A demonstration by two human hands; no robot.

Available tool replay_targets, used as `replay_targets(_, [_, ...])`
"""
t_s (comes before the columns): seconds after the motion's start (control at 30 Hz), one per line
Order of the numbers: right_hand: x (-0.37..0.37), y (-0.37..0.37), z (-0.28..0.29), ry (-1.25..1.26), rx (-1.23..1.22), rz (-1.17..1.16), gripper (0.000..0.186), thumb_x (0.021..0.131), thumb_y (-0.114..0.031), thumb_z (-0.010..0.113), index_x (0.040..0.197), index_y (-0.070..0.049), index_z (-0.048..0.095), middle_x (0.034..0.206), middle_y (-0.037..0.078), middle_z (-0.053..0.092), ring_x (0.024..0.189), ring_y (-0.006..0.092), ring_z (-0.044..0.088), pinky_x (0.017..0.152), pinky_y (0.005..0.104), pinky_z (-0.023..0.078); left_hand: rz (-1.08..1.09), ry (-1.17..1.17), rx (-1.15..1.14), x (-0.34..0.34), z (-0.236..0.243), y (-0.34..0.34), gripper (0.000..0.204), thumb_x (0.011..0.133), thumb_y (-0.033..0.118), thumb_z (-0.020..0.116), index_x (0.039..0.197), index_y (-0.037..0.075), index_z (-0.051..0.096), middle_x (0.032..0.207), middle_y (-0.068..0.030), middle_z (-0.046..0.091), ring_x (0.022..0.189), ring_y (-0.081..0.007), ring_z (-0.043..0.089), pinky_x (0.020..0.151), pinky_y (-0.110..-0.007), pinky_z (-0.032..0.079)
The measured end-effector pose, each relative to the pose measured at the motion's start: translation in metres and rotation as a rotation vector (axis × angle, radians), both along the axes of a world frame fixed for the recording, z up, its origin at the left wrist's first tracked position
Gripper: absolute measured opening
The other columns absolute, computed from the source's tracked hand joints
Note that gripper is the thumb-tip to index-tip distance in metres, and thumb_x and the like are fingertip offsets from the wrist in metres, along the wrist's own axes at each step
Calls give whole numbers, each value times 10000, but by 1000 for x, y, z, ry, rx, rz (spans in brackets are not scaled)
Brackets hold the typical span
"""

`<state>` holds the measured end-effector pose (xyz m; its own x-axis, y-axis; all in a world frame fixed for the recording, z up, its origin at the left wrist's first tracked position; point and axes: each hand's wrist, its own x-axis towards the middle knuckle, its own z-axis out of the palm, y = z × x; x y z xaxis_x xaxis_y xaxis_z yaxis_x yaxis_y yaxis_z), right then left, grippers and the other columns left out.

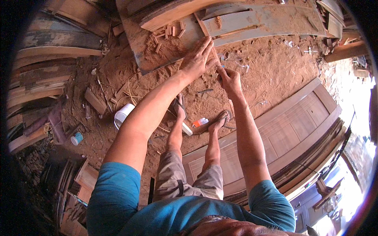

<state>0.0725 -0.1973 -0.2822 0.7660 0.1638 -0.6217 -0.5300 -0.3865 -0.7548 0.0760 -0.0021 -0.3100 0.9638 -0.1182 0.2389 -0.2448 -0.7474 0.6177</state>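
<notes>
1. Strip (202, 25): the thin wooden piece is lying at 12 o'clock of the view, slanting over the near edge of the bench (271, 25) and pointing its near end toward 1 o'clock.
2. Left hand (198, 58): it is reaching to 12 o'clock and laying its fingers over the strip. The fingers are stretching out straight, close together, with the thumb standing apart; whether they are gripping or merely pressing, one cannot tell.
3. Right hand (230, 80): it is sitting between 1 and 2 o'clock, its fingers curling narrowly and its thumb pressing forward — the near end of the strip is being held in this pinch.
4. Blocks (169, 32): several small wooden pieces are resting toward 12 o'clock, to the left of the strip, with sawdust (163, 51) spreading around them on the bench.
5. Plank (173, 16): a thick timber is lying at 12 o'clock, beyond the blocks.
6. Bucket (123, 114): this white vessel is standing at 9 o'clock; a small blue-and-white cup (77, 138) is lying farther out, between 8 and 9.
7. Door (275, 145): a panelled wooden leaf is lying between 3 and 5 o'clock — beside the sandalled right foot (220, 121).
</notes>
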Motion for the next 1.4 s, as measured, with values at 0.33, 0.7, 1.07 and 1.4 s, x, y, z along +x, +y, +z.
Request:
replay_targets(0.33, [12,-5,19,99,74,11,412,994,-395,649,893,2,689,686,17,627,527,84,542,480,249,419,-30,11,-55,0,5,-1,756,1004,399,582,1528,-45,265,1608,-263,237,1475,-412,294,1207,-457,307])
replay_targets(0.7, [13,-7,15,116,100,6,377,1002,-354,644,907,9,686,700,25,643,555,95,575,502,259,454,-33,11,-120,1,-4,-2,764,997,412,590,1534,-21,262,1602,-281,234,1464,-438,300,1195,-480,327])
replay_targets(1.07, [14,-7,21,130,83,23,376,1001,-364,642,927,2,692,706,16,643,544,85,564,480,245,427,-28,-28,-111,2,-6,-2,756,971,325,652,1529,-18,276,1597,-278,251,1464,-427,308,1192,-471,337])
replay_targets(1.4, [13,-9,14,94,91,13,407,994,-401,648,911,-6,698,684,2,627,506,67,509,442,234,373,-19,-27,-90,2,-7,-3,742,980,358,634,1513,-40,305,1587,-261,283,1461,-406,326,1193,-460,332])
